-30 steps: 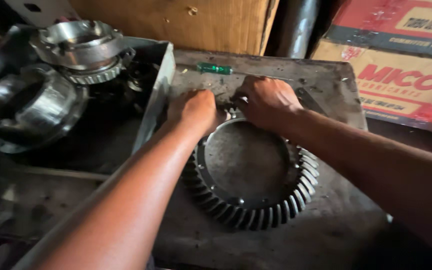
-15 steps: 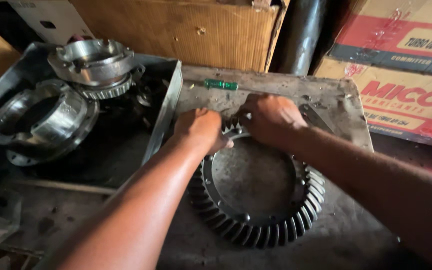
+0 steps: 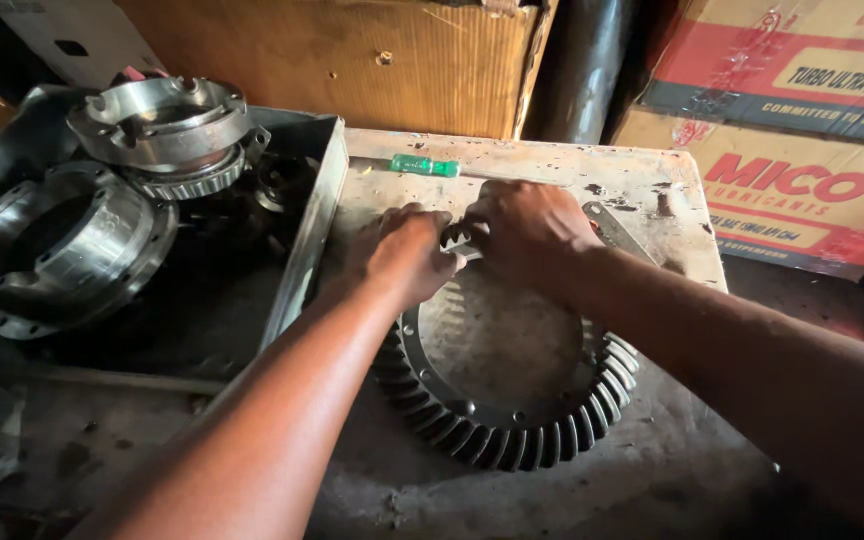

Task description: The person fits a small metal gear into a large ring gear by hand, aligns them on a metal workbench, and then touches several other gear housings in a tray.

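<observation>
The toothed ring gear (image 3: 512, 385) lies flat on the worktop (image 3: 652, 200), teeth outward. Left hand (image 3: 407, 255) and right hand (image 3: 527, 225) curl closed over its far rim.

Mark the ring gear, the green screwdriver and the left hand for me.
ring gear (image 3: 512, 440), head view, on its near teeth.
green screwdriver (image 3: 424, 165), head view, on its handle.
left hand (image 3: 407, 255), head view, on its back.
</observation>
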